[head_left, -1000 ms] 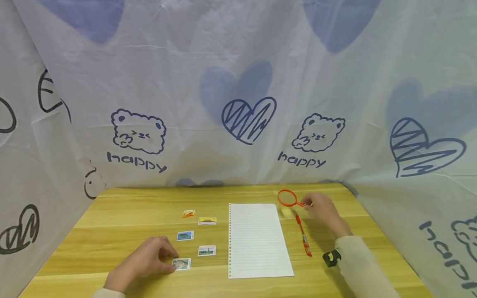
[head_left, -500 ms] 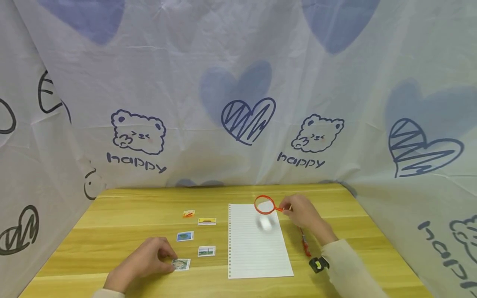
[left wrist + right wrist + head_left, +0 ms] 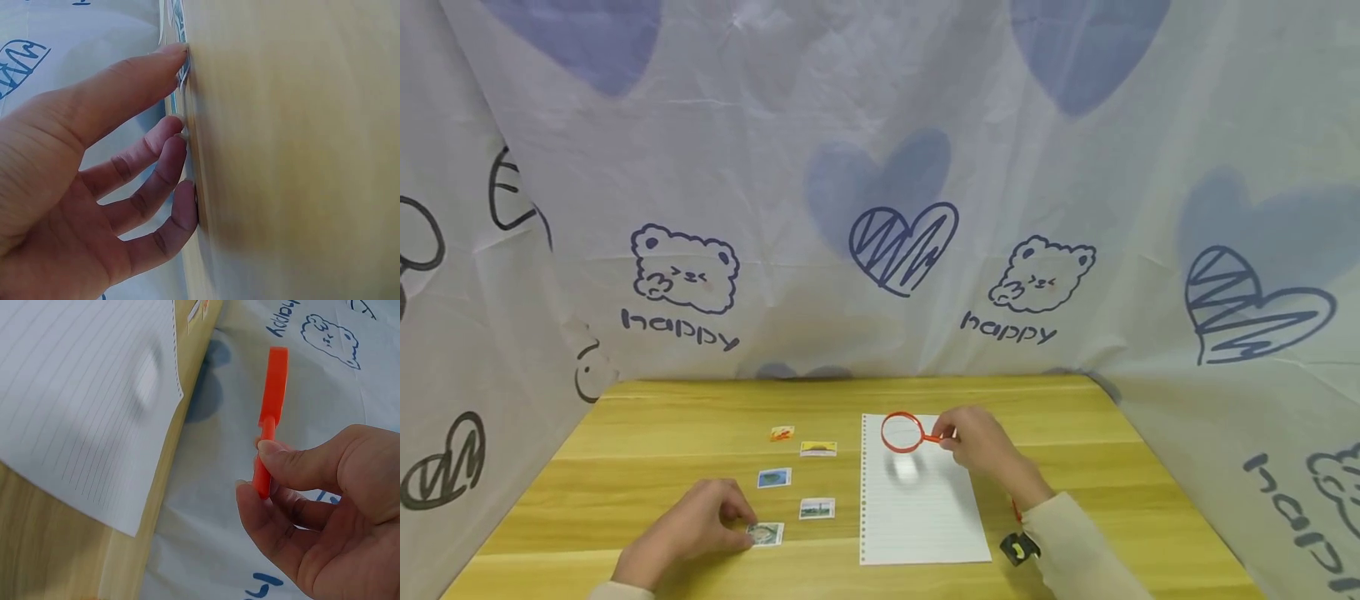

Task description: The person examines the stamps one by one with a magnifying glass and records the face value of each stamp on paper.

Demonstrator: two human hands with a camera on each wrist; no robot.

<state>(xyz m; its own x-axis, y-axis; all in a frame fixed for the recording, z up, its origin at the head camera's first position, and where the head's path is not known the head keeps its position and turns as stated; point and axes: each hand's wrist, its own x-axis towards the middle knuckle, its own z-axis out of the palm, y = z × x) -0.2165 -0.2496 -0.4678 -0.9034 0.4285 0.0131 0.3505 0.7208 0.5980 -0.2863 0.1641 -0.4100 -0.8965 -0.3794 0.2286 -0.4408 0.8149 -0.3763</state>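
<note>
My right hand (image 3: 981,440) pinches the handle of a red magnifying glass (image 3: 275,384) between thumb and fingers. In the head view, its round lens is over the upper part of a lined sheet of paper (image 3: 917,525), casting a shadow with a bright spot. My left hand (image 3: 696,525) rests at the left edge of a greenish postage stamp (image 3: 767,534), thumb and index fingertips at its corners. The left wrist view shows the thumb (image 3: 137,84) touching the stamp's edge and the other fingers spread, their tips on the table.
More stamps lie left of the paper: a green-and-white one (image 3: 817,508), a blue one (image 3: 774,477), a yellow one (image 3: 817,449) and an orange one (image 3: 782,433). A red pen (image 3: 1017,510) is mostly hidden by the right arm. A printed cloth (image 3: 820,333) hangs behind the wooden table (image 3: 685,417).
My right hand has carried the magnifying glass leftward, from beside the red pen to over the paper. The forearm now covers most of the pen. My left hand stays at the same stamp.
</note>
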